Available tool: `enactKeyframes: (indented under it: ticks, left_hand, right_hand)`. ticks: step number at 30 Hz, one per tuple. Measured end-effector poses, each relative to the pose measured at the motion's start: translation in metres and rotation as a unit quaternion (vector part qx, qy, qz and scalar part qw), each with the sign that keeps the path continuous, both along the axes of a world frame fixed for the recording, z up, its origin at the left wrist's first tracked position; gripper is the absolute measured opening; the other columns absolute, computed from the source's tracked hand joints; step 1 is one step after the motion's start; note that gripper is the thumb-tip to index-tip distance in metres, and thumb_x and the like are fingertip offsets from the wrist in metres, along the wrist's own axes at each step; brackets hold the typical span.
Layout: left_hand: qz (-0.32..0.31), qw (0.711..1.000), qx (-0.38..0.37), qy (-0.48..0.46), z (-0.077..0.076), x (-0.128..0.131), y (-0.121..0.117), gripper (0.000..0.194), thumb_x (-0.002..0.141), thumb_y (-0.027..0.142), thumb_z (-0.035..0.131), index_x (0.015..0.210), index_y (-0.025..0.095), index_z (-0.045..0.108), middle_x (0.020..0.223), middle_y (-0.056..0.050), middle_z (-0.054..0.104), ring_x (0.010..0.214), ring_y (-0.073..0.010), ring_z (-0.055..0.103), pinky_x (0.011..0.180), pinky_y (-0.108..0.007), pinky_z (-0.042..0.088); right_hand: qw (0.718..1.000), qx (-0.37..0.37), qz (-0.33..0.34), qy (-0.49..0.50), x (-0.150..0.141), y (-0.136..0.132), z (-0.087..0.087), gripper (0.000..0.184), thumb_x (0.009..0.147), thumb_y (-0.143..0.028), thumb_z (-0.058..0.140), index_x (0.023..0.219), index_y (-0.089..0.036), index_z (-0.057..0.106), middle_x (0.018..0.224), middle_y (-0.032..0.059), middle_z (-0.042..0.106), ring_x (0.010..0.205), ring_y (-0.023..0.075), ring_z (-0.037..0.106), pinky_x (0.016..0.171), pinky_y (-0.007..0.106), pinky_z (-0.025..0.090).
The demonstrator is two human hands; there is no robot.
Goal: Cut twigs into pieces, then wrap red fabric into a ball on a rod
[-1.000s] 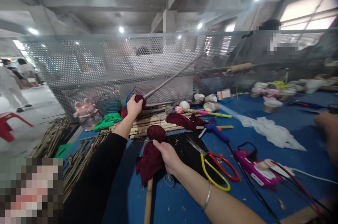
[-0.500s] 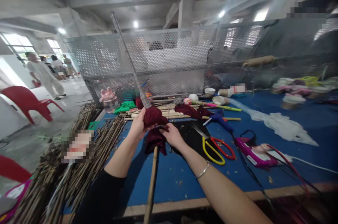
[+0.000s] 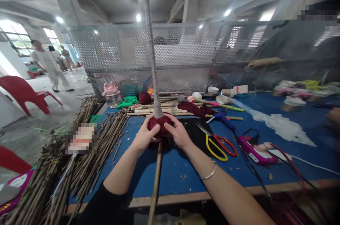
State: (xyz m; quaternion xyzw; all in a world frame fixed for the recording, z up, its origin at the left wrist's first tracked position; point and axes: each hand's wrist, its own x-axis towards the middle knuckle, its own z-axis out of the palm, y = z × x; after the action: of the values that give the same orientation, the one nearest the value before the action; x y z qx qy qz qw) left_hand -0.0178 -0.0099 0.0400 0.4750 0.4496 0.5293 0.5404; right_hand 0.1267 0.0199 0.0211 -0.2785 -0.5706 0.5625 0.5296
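Note:
My left hand (image 3: 143,136) and my right hand (image 3: 179,133) are cupped together around a dark red cloth ball (image 3: 160,125) at the middle of the blue table (image 3: 180,175). A thin grey wrapped rod (image 3: 151,46) rises upright from the ball's top toward the ceiling. A bamboo stick (image 3: 156,182) runs from under the ball down over the table's near edge. Yellow-and-red scissors (image 3: 217,143) lie just right of my right hand on a black mat (image 3: 195,133).
Bundles of twigs (image 3: 79,161) are heaped at the left. Bamboo sticks (image 3: 148,110), red cloth (image 3: 195,109), a blue glue gun (image 3: 221,119), a pink tool (image 3: 255,150) with cables and white fabric (image 3: 278,126) lie on the table. A perforated metal screen (image 3: 186,55) stands behind. People walk at far left.
My left hand brought the rod with its red end from the far sticks onto the cloth, swinging it upright. Both hands now close round the ball; the camera tilted down.

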Motion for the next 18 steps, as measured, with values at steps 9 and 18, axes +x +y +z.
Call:
enactKeyframes:
  ticks: [9,18]
  left_hand:
    - [-0.09,0.938,0.096,0.32,0.012,-0.033,0.073,0.056,0.068,0.049,0.061,0.113,0.017,0.058,0.1,-0.008,0.066,0.084,-0.0219,0.062,0.073,-0.03,0.049]
    - [0.186,0.834,0.085,0.513,-0.014,-0.062,0.231,0.096,0.061,0.04,0.071,0.137,0.007,0.022,0.122,-0.023,0.051,0.113,-0.0289,0.05,0.089,-0.033,0.04]
  right_hand:
    - [0.999,-0.033,-0.031,-0.028,0.008,0.016,-0.008,0.043,0.073,-0.04,0.062,0.11,-0.02,0.054,0.105,0.0029,0.062,0.096,0.0188,0.055,0.087,0.031,0.042]
    - [0.997,-0.028,-0.058,-0.045,0.016,0.015,-0.005,0.038,0.073,-0.036,0.059,0.107,-0.018,0.056,0.099,0.0041,0.063,0.091,0.0207,0.056,0.085,0.033,0.042]
